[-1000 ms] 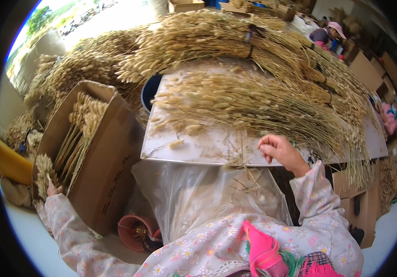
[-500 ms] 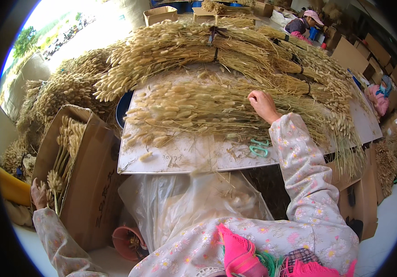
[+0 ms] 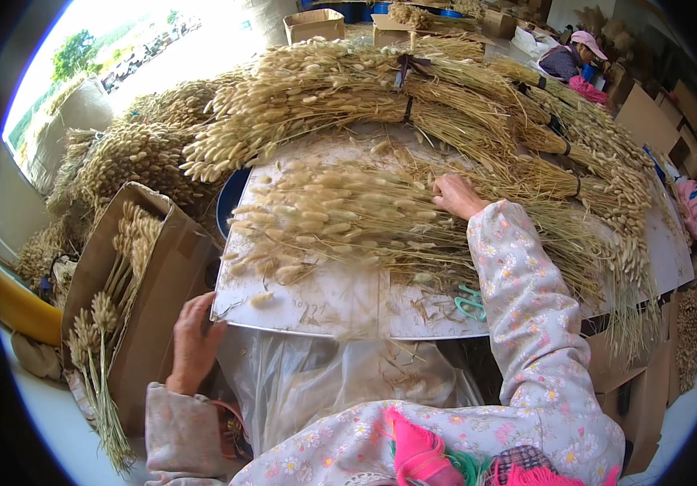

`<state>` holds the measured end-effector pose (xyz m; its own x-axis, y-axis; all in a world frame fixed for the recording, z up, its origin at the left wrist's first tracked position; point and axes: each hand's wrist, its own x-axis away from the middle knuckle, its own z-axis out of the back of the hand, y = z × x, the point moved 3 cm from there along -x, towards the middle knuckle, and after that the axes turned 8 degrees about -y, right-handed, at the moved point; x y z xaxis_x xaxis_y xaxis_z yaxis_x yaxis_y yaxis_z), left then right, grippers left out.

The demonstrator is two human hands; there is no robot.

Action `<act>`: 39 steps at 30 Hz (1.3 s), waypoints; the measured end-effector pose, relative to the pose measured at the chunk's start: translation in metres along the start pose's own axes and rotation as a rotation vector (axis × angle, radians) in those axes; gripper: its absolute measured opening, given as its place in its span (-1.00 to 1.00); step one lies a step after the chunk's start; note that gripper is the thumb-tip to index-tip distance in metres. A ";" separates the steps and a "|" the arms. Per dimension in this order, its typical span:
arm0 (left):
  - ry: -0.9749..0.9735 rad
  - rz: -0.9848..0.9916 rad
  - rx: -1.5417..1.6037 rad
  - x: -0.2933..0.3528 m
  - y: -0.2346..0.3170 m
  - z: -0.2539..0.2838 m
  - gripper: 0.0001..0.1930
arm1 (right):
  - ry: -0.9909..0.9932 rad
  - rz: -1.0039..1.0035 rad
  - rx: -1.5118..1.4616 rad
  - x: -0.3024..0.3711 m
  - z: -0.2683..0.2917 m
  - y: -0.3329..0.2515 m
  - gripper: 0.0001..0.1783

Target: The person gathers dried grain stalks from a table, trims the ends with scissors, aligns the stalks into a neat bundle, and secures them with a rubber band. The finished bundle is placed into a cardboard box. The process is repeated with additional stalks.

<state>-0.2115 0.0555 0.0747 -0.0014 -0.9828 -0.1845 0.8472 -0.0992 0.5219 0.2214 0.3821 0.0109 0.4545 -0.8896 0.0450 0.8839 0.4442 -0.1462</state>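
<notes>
A loose layer of dried bunny-tail grass (image 3: 340, 215) lies across the white table (image 3: 324, 312), fluffy heads to the left and stems to the right. My right hand (image 3: 458, 197) is on its stems with curled fingers, pinching some of them. Off the table's front left corner, my left hand (image 3: 194, 340) has its fingers apart and nothing in it. Left of that hand stands a cardboard box (image 3: 158, 304) with bunches of the same grass. One small bunch (image 3: 99, 356) leans over the box's near side, its stems hanging down. Green-handled scissors (image 3: 470, 304) lie near the front edge.
Tied grass bundles (image 3: 381, 101) are stacked along the table's far side. A clear plastic bag (image 3: 340, 381) hangs below the front edge. More grass is heaped at the left (image 3: 134, 162). A person in a pink cap (image 3: 579, 57) sits at the far right, among boxes.
My left hand has left the small bunch at the box and moved right to the table corner. That bunch now leans outward. My right hand stays at the stems while the view has shifted slightly.
</notes>
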 end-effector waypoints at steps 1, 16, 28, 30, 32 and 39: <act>-0.021 0.036 0.046 -0.005 0.008 -0.014 -0.50 | 0.058 0.029 -0.043 0.002 0.002 0.002 -0.78; -0.174 -0.097 0.383 -0.039 0.059 -0.121 -0.51 | 0.403 0.122 -0.355 0.050 0.085 0.000 -0.62; -0.157 -0.046 0.446 -0.039 0.059 -0.130 -0.53 | 0.696 0.190 -0.143 0.047 0.122 -0.002 -0.90; -0.146 -0.066 0.438 -0.041 0.060 -0.131 -0.55 | 0.746 0.203 -0.088 0.051 0.143 0.006 -0.85; -0.177 -0.054 0.490 -0.044 0.062 -0.134 -0.57 | 0.761 0.108 -0.149 0.057 0.160 0.014 -0.83; -0.276 0.000 0.939 -0.076 0.104 -0.155 -0.67 | 0.573 0.131 -0.086 0.066 0.151 -0.026 -0.84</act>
<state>-0.0407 0.1438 0.0140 -0.2267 -0.9729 -0.0454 0.0796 -0.0650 0.9947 0.2450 0.3278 0.1668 0.4065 -0.7540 -0.5161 0.8015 0.5654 -0.1948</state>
